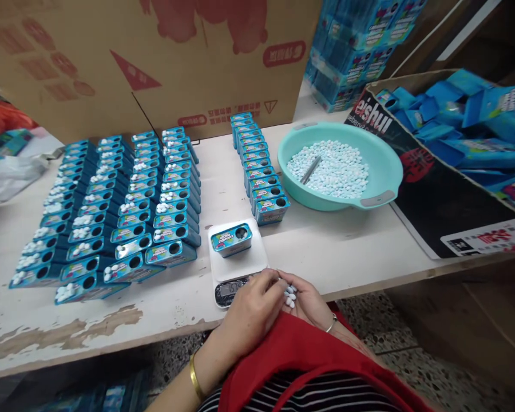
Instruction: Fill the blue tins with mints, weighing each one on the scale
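My right hand (pixel 311 300) is cupped at the table's front edge with several small pale blue candies (pixel 290 296) in its palm. Over it bends my left hand (pixel 257 300), its fingers drawn together by those candies; their tips are partly hidden. Beside my left hand lies a white digital scale (pixel 229 269), its display partly covered by that hand. One blue candy box (pixel 232 240) stands on the scale, with a round hole in its top and candies showing inside.
A turquoise basin (pixel 386 171) holds many candies and a grey stick-like tool (pixel 311 170). Rows of blue boxes (pixel 171 252) fill the left, many with candies on top; another row (pixel 271 212) runs beside the basin. A carton (pixel 223 68) stands behind, an open box (pixel 429 212) at right.
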Demonstrator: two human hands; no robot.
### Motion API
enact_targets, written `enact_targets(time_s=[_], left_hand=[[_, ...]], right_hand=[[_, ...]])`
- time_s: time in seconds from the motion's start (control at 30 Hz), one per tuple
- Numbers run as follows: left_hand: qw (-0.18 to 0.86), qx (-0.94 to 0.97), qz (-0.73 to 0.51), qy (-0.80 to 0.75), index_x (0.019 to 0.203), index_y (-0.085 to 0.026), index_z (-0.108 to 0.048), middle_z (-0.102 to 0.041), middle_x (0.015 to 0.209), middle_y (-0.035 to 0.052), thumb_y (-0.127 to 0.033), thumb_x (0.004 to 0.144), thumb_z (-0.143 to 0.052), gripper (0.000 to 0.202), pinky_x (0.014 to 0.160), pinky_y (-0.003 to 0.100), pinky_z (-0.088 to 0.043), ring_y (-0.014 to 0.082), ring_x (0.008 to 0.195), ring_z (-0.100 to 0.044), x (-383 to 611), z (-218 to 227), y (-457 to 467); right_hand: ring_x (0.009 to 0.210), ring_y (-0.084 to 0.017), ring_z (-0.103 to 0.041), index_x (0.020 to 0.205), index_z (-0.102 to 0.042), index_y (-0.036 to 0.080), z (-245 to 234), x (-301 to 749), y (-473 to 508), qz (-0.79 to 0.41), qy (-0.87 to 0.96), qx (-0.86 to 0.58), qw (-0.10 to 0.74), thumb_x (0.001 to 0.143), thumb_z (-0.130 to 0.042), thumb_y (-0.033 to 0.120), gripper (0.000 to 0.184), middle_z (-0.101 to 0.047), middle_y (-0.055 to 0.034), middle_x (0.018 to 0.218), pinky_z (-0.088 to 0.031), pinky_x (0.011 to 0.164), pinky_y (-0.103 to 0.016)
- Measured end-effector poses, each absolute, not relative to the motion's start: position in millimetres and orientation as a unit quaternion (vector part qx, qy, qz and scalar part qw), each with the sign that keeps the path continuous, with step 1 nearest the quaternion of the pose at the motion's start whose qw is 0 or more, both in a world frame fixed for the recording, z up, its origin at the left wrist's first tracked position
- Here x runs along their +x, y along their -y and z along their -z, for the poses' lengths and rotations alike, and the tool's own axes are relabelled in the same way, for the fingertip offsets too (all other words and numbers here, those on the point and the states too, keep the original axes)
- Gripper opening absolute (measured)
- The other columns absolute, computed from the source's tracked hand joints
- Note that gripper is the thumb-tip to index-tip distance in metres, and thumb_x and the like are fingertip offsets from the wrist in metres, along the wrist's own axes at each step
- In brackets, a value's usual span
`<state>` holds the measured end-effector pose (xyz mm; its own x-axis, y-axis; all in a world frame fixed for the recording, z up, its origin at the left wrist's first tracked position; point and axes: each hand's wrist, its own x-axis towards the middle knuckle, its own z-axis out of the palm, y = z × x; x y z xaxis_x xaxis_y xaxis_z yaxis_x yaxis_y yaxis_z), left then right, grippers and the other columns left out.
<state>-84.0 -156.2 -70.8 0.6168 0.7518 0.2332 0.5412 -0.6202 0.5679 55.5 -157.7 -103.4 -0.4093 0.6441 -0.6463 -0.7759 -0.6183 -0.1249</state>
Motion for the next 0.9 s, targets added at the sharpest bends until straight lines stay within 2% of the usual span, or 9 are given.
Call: enact_targets(time_s=[0.07,0.17,0.27,0.3,0.37,0.47,0.6,0.67,0.9], left_hand=[[0.175,0.855,-0.305,-0.381,0.115,-0.018,-0.051,-0.058,0.105,0.0090,-0.018,0.086,-0.051,0.028,0.079,0.031,-0.051,0.0166,0.094,-0.057,-98,61,147],[0.043,0.777,-0.422,-0.466,0.125,-0.020,-0.045,-0.056,0.113,0.0111,-0.026,0.076,-0.068,0.055,0.088,0.038,-0.048,0.0224,0.107,-0.053,-122,52,126],[0.070,0.735,-0.402,-0.542,0.140,-0.018,-0.028,-0.048,0.130,0.0165,-0.038,0.069,-0.074,0.086,0.097,0.044,-0.042,0.0280,0.120,-0.047,-137,59,103],[0.111,0.730,-0.383,-0.555,0.140,-0.017,-0.027,-0.049,0.130,0.0162,-0.039,0.071,-0.072,0.086,0.096,0.042,-0.043,0.0271,0.119,-0.049,-139,64,97],[0.177,0.722,-0.359,-0.564,0.131,-0.018,-0.039,-0.058,0.118,0.0118,-0.039,0.076,-0.067,0.065,0.088,0.036,-0.048,0.0226,0.107,-0.058,-140,74,89],[0.150,0.767,-0.371,-0.502,0.112,-0.019,-0.052,-0.064,0.103,0.0068,-0.028,0.080,-0.062,0.034,0.079,0.031,-0.049,0.0183,0.094,-0.061,-140,77,88],[-0.064,0.867,-0.334,-0.365,0.112,-0.023,-0.056,-0.063,0.106,0.0092,-0.014,0.078,-0.058,0.036,0.090,0.041,-0.041,0.0229,0.102,-0.056,-139,61,95],[-0.125,0.881,-0.301,-0.344,0.109,-0.023,-0.058,-0.065,0.100,0.0084,-0.011,0.078,-0.055,0.032,0.088,0.040,-0.038,0.0222,0.097,-0.057,-139,54,96],[-0.158,0.886,-0.282,-0.332,0.104,-0.022,-0.059,-0.066,0.095,0.0076,-0.008,0.080,-0.054,0.028,0.086,0.038,-0.036,0.0201,0.094,-0.058,-142,53,98]], right_hand=[[0.051,-0.008,-0.063,0.079,-0.065,0.010,95,49,150,-0.839,-0.128,-0.319,0.422,0.083,-0.054,0.016,0.013,-0.068,-0.0020,0.063,-0.050,0.048,-0.015],[0.081,-0.016,-0.070,0.088,-0.064,0.007,86,42,139,-0.832,-0.135,-0.311,0.438,0.084,-0.051,0.015,0.016,-0.072,-0.0112,0.083,-0.057,0.074,-0.025],[0.091,-0.018,-0.069,0.091,-0.064,0.006,83,37,129,-0.813,-0.136,-0.318,0.468,0.084,-0.050,0.013,0.017,-0.072,-0.0147,0.090,-0.055,0.083,-0.028],[0.090,-0.018,-0.069,0.091,-0.064,0.006,82,36,126,-0.805,-0.137,-0.322,0.479,0.084,-0.049,0.013,0.018,-0.072,-0.0148,0.090,-0.055,0.084,-0.028],[0.087,-0.017,-0.070,0.091,-0.064,0.006,80,35,121,-0.789,-0.140,-0.335,0.495,0.086,-0.048,0.014,0.019,-0.072,-0.0146,0.090,-0.055,0.084,-0.028],[0.078,-0.015,-0.070,0.087,-0.065,0.006,74,33,115,-0.771,-0.146,-0.347,0.514,0.087,-0.047,0.014,0.019,-0.072,-0.0125,0.084,-0.056,0.079,-0.027],[0.065,-0.012,-0.067,0.080,-0.064,0.008,66,29,109,-0.759,-0.152,-0.332,0.538,0.088,-0.046,0.015,0.022,-0.071,-0.0070,0.072,-0.058,0.069,-0.025],[0.065,-0.012,-0.067,0.078,-0.064,0.008,65,27,107,-0.764,-0.159,-0.324,0.536,0.089,-0.045,0.014,0.023,-0.071,-0.0069,0.071,-0.058,0.070,-0.025],[0.064,-0.012,-0.065,0.084,-0.064,0.004,65,22,106,-0.805,-0.177,-0.277,0.494,0.085,-0.047,0.010,0.018,-0.069,-0.0080,0.071,-0.056,0.072,-0.024]])
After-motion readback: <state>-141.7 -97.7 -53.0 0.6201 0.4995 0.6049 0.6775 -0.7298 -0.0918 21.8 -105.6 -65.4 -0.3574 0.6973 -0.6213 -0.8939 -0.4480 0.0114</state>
